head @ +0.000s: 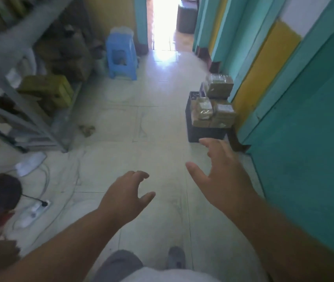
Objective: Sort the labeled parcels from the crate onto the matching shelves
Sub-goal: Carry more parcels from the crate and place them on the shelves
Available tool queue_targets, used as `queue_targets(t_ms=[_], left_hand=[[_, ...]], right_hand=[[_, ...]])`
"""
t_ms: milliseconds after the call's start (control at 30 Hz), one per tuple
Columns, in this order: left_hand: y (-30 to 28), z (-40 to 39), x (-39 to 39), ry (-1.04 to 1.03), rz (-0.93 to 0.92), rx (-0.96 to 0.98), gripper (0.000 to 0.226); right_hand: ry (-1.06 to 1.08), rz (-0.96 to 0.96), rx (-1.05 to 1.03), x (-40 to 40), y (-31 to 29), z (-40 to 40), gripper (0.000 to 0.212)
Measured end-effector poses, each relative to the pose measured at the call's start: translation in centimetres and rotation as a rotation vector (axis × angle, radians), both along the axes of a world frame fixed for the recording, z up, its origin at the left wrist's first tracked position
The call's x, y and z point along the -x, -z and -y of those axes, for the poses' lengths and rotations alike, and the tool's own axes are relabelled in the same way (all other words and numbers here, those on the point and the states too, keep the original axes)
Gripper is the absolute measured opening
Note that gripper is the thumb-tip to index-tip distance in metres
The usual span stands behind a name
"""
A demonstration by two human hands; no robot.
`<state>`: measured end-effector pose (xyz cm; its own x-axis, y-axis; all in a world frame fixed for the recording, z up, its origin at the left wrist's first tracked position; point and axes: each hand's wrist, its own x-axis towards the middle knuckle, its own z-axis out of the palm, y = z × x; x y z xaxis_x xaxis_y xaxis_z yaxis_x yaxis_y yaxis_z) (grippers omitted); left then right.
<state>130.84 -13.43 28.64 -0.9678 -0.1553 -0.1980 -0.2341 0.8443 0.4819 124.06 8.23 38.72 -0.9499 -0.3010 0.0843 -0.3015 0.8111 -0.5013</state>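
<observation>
A: Where did the job stand at that point?

B: Partway, by my reading. The dark plastic crate (204,129) sat on the floor against the teal wall (312,139), heaped with brown taped parcels (213,110), one more parcel (220,86) stacked above the rest. So a good number were left to sort.

A: And the shelves?

B: The grey metal shelving (25,110) stood at the left, across the tiled floor (141,119) and well apart from the crate. It carried brownish packages (48,88) on its lower levels, but that side was blurred. I could not tell whether those were sorted parcels or other stock, and no labels could be read.

A: What were the hands doing?

B: Both were empty. The left hand (128,195) hung over the floor with fingers loosely curled around nothing. The right hand (224,176) was spread, fingers (208,145) pointed toward the crate, its tips near the crate's front edge in the view but not touching.

A: So a fresh pickup?

B: That was my judgement: a reach for the next parcel, nothing gripped yet.

A: Anything else about?

B: A blue plastic stool (121,58) near the bright doorway (166,23), and a white power strip (33,210) with cables at the lower left.
</observation>
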Motion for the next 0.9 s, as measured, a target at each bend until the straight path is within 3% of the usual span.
queue_targets(t_ms=[167, 333, 633, 900], left_hand=[[1.5, 5.9, 11.1, -0.07, -0.05, -0.02, 0.055], [2.0, 10.0, 25.4, 0.072, -0.038, 0.022, 0.054], [0.1, 4.8, 52.4, 0.512, -0.056, 0.053, 0.051], [0.9, 0.6, 71.1, 0.586, -0.006, 0.065, 0.05]], right_hand=[[-0.039, 0.0, 0.046, 12.3, 1.2, 6.5, 0.059], [0.08, -0.02, 0.066, 23.4, 1.3, 9.8, 0.056], [0.526, -0.099, 0.039, 39.6, 0.9, 2.7, 0.051], [0.555, -0.08, 0.011, 58.6, 2.3, -2.4, 0.053]])
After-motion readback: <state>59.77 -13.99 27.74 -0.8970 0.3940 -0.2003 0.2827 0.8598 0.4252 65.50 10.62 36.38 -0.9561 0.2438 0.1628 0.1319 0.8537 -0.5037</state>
